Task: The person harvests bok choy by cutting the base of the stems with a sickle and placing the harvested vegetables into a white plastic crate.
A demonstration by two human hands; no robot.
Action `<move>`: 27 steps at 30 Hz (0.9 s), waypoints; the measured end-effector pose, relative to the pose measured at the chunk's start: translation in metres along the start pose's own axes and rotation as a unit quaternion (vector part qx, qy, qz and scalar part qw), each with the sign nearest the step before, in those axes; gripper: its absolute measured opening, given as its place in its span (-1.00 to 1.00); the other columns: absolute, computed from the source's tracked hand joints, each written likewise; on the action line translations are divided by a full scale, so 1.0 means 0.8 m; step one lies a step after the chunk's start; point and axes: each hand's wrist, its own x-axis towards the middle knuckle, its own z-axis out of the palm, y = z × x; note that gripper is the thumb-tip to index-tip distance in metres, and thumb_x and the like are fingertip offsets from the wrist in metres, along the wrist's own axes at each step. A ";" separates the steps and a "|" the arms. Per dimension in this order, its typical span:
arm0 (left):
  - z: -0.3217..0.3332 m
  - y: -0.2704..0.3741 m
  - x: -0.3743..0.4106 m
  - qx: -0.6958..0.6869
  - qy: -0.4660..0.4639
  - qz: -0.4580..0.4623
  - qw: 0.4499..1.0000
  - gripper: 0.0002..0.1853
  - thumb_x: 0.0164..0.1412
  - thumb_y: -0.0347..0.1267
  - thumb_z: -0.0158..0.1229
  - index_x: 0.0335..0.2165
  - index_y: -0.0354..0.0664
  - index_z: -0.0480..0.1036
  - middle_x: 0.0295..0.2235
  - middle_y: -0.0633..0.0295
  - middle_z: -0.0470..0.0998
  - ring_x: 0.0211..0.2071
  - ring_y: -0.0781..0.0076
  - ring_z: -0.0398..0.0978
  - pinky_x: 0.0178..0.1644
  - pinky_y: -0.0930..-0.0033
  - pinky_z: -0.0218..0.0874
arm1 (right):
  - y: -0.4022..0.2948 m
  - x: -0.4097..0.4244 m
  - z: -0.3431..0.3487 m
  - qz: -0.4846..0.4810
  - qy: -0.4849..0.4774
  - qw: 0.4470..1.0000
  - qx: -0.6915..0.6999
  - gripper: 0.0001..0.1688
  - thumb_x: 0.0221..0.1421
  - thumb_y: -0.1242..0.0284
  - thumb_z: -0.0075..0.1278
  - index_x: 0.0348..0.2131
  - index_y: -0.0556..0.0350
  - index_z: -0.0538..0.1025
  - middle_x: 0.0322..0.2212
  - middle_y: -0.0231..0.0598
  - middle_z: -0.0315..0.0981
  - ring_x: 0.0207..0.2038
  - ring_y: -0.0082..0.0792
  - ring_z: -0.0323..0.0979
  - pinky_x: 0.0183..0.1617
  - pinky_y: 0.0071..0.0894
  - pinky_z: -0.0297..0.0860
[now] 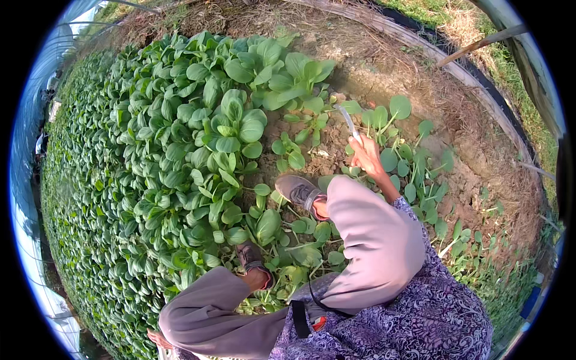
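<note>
My right hand is closed around the pale handle of a small curved harvesting knife. Its blade points away from me, over bare soil beside a few low seedlings. Just past the blade grows a leafy green plant, which looks like bok choy. Close to my right wrist, loose green leaves stand and lie on the ground. At the lower left, my left hand shows only partly past my knee, near a white slatted plastic thing. Whether it grips that thing is hidden.
A dense bed of leafy greens fills the left side. My shoes stand among plants and cut leaves at the bed's edge. Dry soil runs along the right to a curved border. A slanting pole and plastic sheeting flank the plot.
</note>
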 end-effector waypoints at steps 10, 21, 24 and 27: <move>-0.296 0.646 0.017 -0.252 0.219 0.743 0.580 -0.56 -0.15 -0.60 -0.04 -0.16 -0.38 0.26 -0.02 -0.07 0.23 0.09 0.03 0.11 0.10 0.08 0.01 | 0.055 0.176 0.016 -0.097 0.047 0.973 -0.203 -0.60 0.09 0.32 -0.18 -0.52 0.41 0.34 -0.79 -0.03 0.23 -0.73 -0.12 0.30 -0.60 -0.19 0.21; -0.252 0.998 -0.093 -0.020 0.255 0.718 0.648 -0.46 -0.06 -0.49 0.02 -0.03 -0.33 0.15 0.00 0.03 0.19 -0.21 0.33 0.35 -0.18 0.35 0.18 | 0.074 0.180 0.045 0.008 0.041 0.987 -0.156 -0.56 0.13 0.30 -0.20 -0.56 0.40 0.34 -0.76 0.04 0.26 -0.68 -0.07 0.33 -0.56 -0.19 0.24; -0.227 0.985 -0.089 -0.018 0.315 0.715 0.623 -0.37 -0.10 -0.49 0.05 0.01 -0.39 0.11 -0.04 -0.02 0.22 -0.20 0.30 0.33 -0.17 0.38 0.19 | 0.086 0.177 0.042 -0.049 0.058 0.977 -0.202 -0.57 0.13 0.29 -0.20 -0.55 0.39 0.33 -0.78 0.04 0.22 -0.74 -0.09 0.28 -0.60 -0.19 0.21; -0.218 0.973 -0.081 -0.018 0.346 0.704 0.620 -0.40 -0.11 -0.46 0.06 -0.02 -0.40 0.16 -0.09 0.01 0.27 -0.20 0.33 0.31 -0.18 0.41 0.18 | 0.080 0.178 0.053 -0.012 0.030 0.987 -0.160 -0.57 0.13 0.28 -0.20 -0.53 0.39 0.33 -0.76 0.05 0.24 -0.68 -0.05 0.31 -0.55 -0.14 0.21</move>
